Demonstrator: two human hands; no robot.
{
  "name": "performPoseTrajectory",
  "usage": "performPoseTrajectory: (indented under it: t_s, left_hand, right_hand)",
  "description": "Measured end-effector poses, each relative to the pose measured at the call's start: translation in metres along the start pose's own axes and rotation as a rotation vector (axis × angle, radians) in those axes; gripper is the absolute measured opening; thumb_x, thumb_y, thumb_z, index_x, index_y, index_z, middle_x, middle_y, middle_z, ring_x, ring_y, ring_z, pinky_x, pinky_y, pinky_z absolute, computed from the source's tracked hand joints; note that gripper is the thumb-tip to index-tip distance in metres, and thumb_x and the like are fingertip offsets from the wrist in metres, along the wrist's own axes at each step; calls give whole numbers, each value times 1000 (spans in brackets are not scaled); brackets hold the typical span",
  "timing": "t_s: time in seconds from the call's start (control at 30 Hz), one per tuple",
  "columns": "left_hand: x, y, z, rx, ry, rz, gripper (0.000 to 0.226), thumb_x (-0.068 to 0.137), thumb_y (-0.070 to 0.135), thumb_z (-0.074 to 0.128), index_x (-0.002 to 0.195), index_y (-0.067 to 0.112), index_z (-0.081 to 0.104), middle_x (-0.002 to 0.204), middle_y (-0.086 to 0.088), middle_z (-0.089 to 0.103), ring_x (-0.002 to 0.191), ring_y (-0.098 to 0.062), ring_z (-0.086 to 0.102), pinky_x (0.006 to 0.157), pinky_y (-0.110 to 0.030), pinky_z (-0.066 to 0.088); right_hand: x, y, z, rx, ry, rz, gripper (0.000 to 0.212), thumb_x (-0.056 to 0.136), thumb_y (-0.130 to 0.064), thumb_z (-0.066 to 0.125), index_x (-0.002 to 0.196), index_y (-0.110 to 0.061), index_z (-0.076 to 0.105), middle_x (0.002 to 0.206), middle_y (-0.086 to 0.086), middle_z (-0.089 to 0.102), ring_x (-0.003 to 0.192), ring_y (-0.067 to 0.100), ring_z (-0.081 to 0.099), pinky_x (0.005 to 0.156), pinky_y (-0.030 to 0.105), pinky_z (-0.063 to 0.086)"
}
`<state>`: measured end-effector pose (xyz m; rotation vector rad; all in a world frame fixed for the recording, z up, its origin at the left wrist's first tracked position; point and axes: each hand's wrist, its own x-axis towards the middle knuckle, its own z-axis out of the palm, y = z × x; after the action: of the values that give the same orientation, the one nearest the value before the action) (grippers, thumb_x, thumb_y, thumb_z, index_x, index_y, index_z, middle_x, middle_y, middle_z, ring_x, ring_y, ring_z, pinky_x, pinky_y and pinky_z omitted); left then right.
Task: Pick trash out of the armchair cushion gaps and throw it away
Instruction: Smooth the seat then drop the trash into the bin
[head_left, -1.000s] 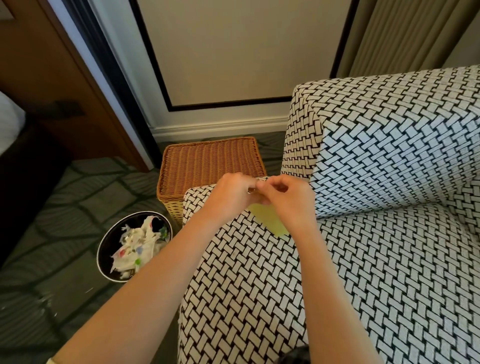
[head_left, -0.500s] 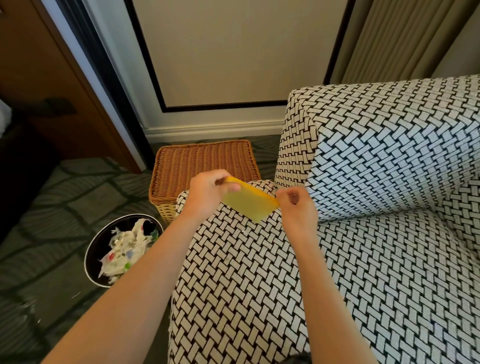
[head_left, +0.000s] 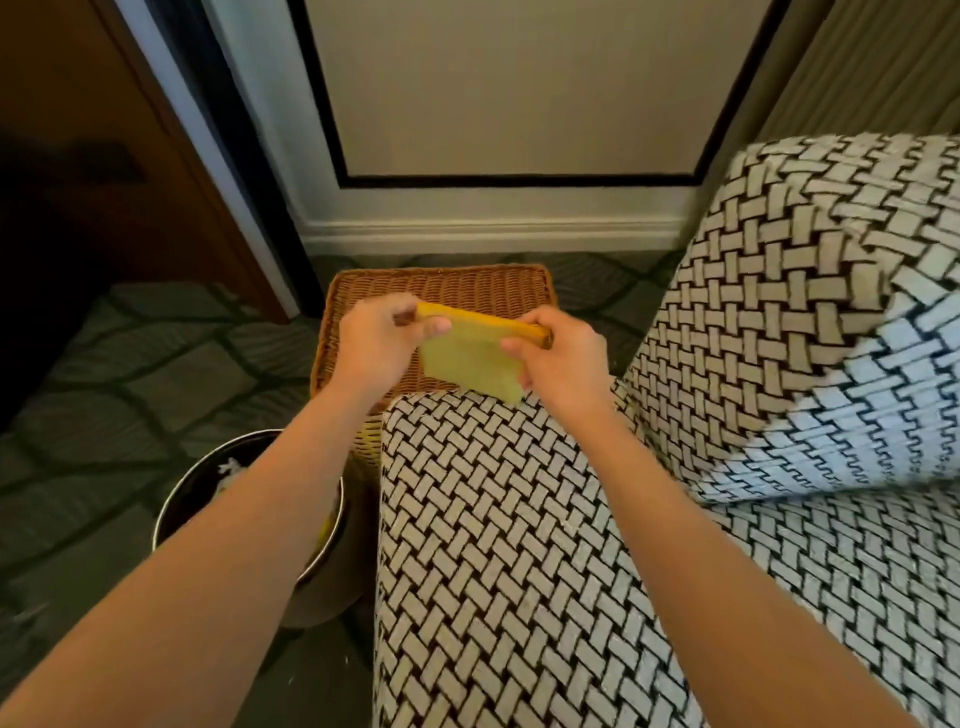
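Note:
A yellow piece of trash (head_left: 470, 358), flat with a thicker orange top edge, hangs in the air above the far end of the armchair's left armrest (head_left: 483, 519). My left hand (head_left: 376, 345) pinches its left end and my right hand (head_left: 563, 358) pinches its right end. The armchair is covered in black-and-white woven-pattern fabric, with its back cushion (head_left: 810, 332) at the right. A round dark trash bin (head_left: 317, 551) stands on the floor left of the armrest, mostly hidden behind my left forearm; white scraps show inside.
A brown wicker basket (head_left: 467, 291) sits on the floor beyond the armrest, under my hands. Patterned green carpet (head_left: 135, 374) covers the floor at left. A wall with white baseboard (head_left: 488, 228) is ahead, a wooden door (head_left: 104, 145) at far left.
My head moved forward and down. Both hands carried the yellow piece up and away from the armrest, now over the wicker basket, and my right hand took hold of its right end.

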<state>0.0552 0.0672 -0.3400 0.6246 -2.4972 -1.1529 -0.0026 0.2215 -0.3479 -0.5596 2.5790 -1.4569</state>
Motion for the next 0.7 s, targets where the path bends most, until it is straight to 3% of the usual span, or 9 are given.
performPoseTrajectory:
  t_s: [0.1, 0.2, 0.27, 0.33, 0.4, 0.47, 0.53, 0.63, 0.7]
  left_hand:
    - [19, -18, 7, -77, 10, -74, 16, 85, 25, 63, 92, 11, 66, 83, 3, 58, 83, -14, 53, 82, -33, 44]
    - [39, -27, 8, -160, -46, -159, 11, 87, 22, 61, 90, 12, 59, 85, -1, 58, 82, -18, 60, 75, -29, 53]
    - [49, -31, 11, -76, -128, -153, 10, 89, 21, 58, 88, 13, 53, 91, -4, 57, 86, -18, 58, 68, -21, 49]
    - [58, -35, 15, 21, -180, -124, 11, 90, 23, 57, 85, 15, 50, 92, -5, 59, 88, -18, 56, 71, -26, 47]
    - [67, -37, 21, 52, -200, -128, 13, 90, 25, 57, 83, 16, 50, 83, 0, 56, 80, -13, 51, 66, -26, 41]
    - [75, -39, 28, 40, -197, -151, 14, 90, 23, 57, 80, 17, 49, 73, 7, 47, 68, -6, 43, 57, -19, 33]
    - [81, -41, 37, 62, -173, -171, 19, 88, 20, 60, 74, 19, 47, 72, 8, 46, 66, -5, 43, 55, -14, 31]
    - [84, -50, 52, 144, -133, -133, 17, 83, 12, 64, 75, 14, 49, 91, -2, 55, 83, -15, 53, 66, -17, 39]
    - [84, -59, 60, 175, -143, -123, 16, 81, 9, 65, 78, 13, 50, 104, -10, 55, 93, -21, 53, 72, -20, 37]
  right_hand:
    - [24, 3, 15, 67, 19, 19, 8, 86, -18, 63, 88, -23, 58, 77, -10, 56, 52, 8, 57, 40, 14, 47]
    - [47, 3, 26, 121, -10, 77, 11, 85, -12, 63, 88, -22, 58, 85, -7, 56, 65, 11, 60, 40, 12, 46]
    - [59, 8, 32, 96, -9, 100, 13, 85, -9, 62, 87, -22, 59, 81, -12, 54, 80, 14, 63, 55, 22, 57]
    - [68, 14, 37, 81, 6, 113, 14, 85, -7, 62, 85, -21, 59, 78, -16, 52, 90, 17, 62, 72, 36, 58]
    - [80, 20, 41, 54, 11, 131, 14, 84, -7, 62, 84, -20, 58, 77, -17, 51, 90, 15, 59, 81, 39, 55]
    - [90, 25, 43, -1, -4, 131, 12, 85, -9, 62, 85, -20, 56, 78, -15, 51, 87, 11, 55, 79, 30, 53]
    - [98, 30, 46, -65, -21, 115, 12, 85, -9, 62, 84, -19, 55, 87, -7, 56, 85, 8, 52, 69, 12, 45]
    - [104, 41, 53, -181, -39, 86, 7, 85, -7, 62, 85, -13, 57, 98, 1, 55, 85, 6, 48, 61, 4, 35]
    - [103, 52, 59, -234, -66, 67, 6, 85, -5, 61, 88, -10, 58, 103, 1, 53, 88, 6, 47, 65, 4, 35]
